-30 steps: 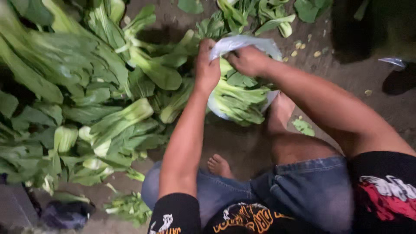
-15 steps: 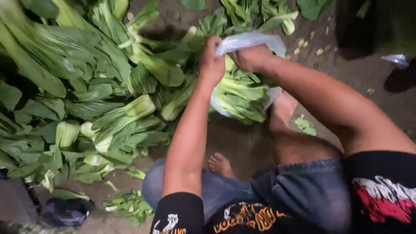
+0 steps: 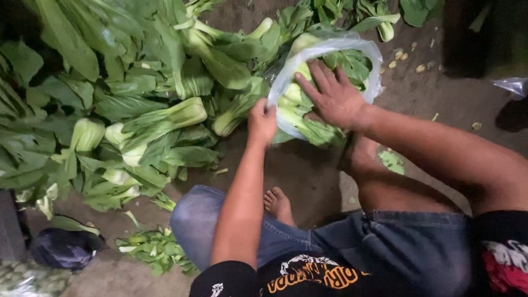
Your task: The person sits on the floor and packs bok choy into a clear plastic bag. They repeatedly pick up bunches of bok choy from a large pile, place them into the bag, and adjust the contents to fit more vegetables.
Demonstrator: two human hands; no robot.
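The clear plastic bag (image 3: 330,52) was seen lower and wider open than half a second before, when its mouth had been gathered up between both hands. Its near rim was pinched by the closed left hand (image 3: 262,120), while the right hand (image 3: 330,96) had been laid flat, fingers spread, on the bok choy (image 3: 300,110) inside the bag; nothing was gripped by it, the greens were only pressed down. The bag was rested on the dirt floor (image 3: 308,176), just ahead of a bare knee and touching the edge of the large heap of loose bok choy (image 3: 137,110) spread to the left. From the change it could be judged that the bunch had been pushed in and was being settled, with the bag held open for it. A bare foot (image 3: 278,203) was seen below the left forearm, and scraps of leaf (image 3: 157,250) were scattered near the denim shorts (image 3: 385,242).
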